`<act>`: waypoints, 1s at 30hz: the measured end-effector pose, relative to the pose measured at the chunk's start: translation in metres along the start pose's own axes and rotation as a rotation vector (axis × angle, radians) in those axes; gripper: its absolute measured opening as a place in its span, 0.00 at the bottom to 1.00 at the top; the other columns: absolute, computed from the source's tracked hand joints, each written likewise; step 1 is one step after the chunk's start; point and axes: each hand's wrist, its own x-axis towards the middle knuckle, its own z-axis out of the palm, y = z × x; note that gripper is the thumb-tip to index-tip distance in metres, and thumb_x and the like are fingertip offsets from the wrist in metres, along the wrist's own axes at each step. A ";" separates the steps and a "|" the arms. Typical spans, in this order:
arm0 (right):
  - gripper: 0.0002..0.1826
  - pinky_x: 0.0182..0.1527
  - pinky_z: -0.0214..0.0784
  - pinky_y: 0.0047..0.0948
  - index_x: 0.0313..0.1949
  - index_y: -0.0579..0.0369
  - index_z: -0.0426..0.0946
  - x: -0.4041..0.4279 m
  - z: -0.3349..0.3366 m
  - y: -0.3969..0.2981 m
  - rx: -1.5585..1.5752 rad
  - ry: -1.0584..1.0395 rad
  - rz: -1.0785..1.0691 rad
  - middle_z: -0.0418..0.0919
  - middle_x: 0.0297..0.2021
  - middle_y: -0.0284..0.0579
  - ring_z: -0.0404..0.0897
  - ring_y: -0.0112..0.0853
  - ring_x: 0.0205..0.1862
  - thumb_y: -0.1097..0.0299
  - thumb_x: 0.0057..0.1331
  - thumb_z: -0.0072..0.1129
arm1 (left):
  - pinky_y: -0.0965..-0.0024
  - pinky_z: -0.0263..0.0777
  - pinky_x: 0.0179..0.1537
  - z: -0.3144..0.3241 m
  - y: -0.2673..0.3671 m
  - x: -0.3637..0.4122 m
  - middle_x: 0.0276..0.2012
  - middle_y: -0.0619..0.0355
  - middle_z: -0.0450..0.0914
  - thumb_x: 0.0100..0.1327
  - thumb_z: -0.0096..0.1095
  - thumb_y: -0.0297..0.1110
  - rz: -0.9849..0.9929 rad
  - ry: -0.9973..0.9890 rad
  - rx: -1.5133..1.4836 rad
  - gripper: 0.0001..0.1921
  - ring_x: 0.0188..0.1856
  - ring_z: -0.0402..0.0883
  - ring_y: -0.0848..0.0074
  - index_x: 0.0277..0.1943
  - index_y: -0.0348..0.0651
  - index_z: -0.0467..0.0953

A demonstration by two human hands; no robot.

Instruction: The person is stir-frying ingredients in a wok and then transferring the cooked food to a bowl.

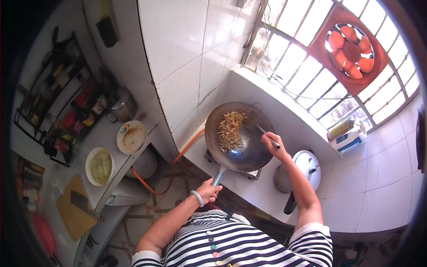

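Observation:
A dark metal wok stands on a gas stove, its handle pointing towards me. My left hand, with a pale bangle at the wrist, is closed round that handle. In my right hand is the metal handle of a cooking utensil; its far end is down in the wok and hard to make out. Browned, shredded food lies in a heap on the left side of the wok, apart from my right hand.
A pressure cooker stands right of the wok. An orange gas hose runs left of the stove. The left counter holds a stained plate, a bowl of pale green pieces and a cleaver on a cutting board. A windowsill lies behind.

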 end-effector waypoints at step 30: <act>0.05 0.34 0.65 0.42 0.26 0.55 0.75 -0.044 0.040 -0.080 -1.016 -0.698 -0.220 0.75 0.25 0.53 0.77 0.44 0.32 0.69 0.53 0.51 | 0.86 0.46 0.11 -0.003 -0.005 0.006 0.23 0.63 0.62 0.63 0.55 0.25 0.010 0.011 -0.023 0.07 0.16 0.54 0.90 0.37 0.45 0.63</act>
